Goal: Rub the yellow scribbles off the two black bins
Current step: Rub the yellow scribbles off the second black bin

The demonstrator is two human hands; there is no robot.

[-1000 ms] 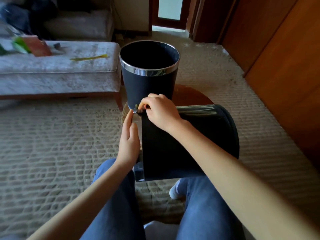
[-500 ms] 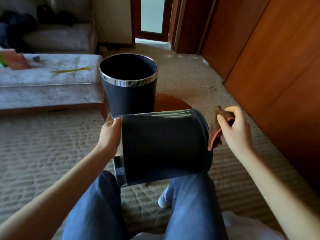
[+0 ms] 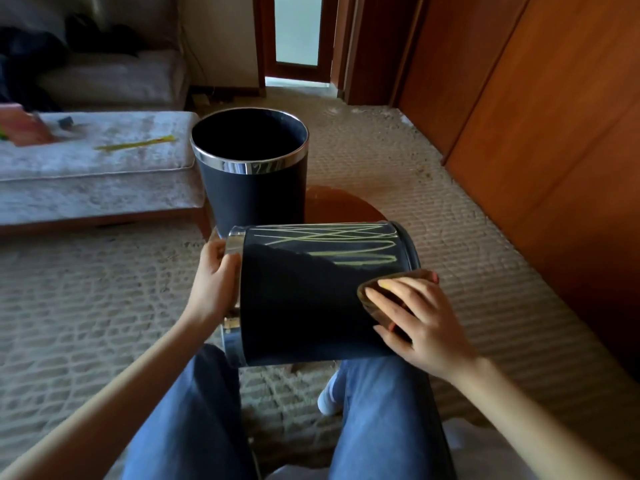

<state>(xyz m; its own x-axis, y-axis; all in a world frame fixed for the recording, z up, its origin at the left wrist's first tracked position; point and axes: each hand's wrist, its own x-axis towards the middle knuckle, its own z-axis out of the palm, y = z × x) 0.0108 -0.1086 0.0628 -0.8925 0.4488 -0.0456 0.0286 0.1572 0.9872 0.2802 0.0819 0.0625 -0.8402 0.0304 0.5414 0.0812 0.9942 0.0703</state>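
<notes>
Cloth (image 3: 412, 274), held clear a moment ago, now pressed on bin (image 3: 304, 306) under flat right hand (image 3: 422, 323); scribbles (image 3: 339, 244) beyond fingertips intact, wiping can start. Rim gripped by left hand (image 3: 214, 275).

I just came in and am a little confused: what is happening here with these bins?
A seated person is cleaning a black bin laid sideways over their knees. The left hand grips its chrome rim; the right hand presses a brown cloth against its side. Yellow scribbles show above the cloth. A second bin stands upright beyond.
</notes>
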